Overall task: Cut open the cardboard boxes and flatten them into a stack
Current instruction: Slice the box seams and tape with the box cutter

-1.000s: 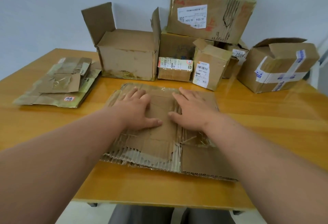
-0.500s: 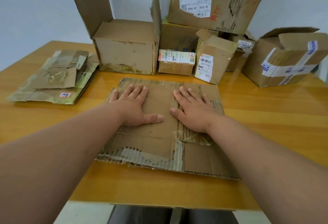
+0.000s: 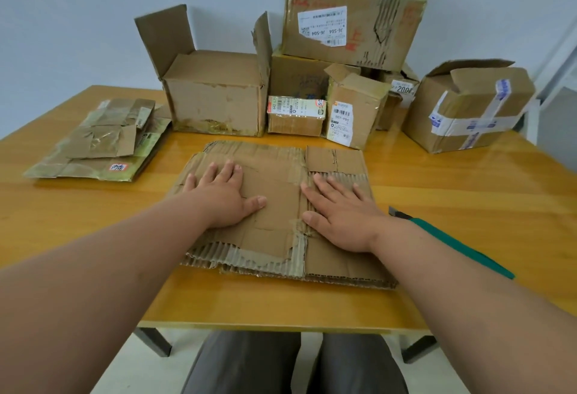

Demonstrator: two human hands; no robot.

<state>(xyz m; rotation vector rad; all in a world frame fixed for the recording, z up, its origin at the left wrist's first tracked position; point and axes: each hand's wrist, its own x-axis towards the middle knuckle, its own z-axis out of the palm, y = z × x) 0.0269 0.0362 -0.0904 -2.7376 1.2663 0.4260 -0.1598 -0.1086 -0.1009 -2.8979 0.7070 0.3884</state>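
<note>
A: Change since the frame half a second back: both hands have slid apart on the flattened brown corrugated cardboard sheet [image 3: 274, 181]; a green-handled utility knife [image 3: 449, 242] now shows beside the right forearm.

B: Grip state?

A: Left hand [image 3: 223, 198] flat, fingers spread, palm down on the sheet. Right hand [image 3: 342, 214] likewise, fingers straight, pressing. Neither pinches anything.

B: Location of the sheet?

A: On the yellow wooden worktop [image 3: 468, 193], centre front. Stack of flattened cardboard pieces [image 3: 100, 143] lies to the left, apart from it. Uncut brown cardboard boxes [image 3: 218, 94] stand behind.
</note>
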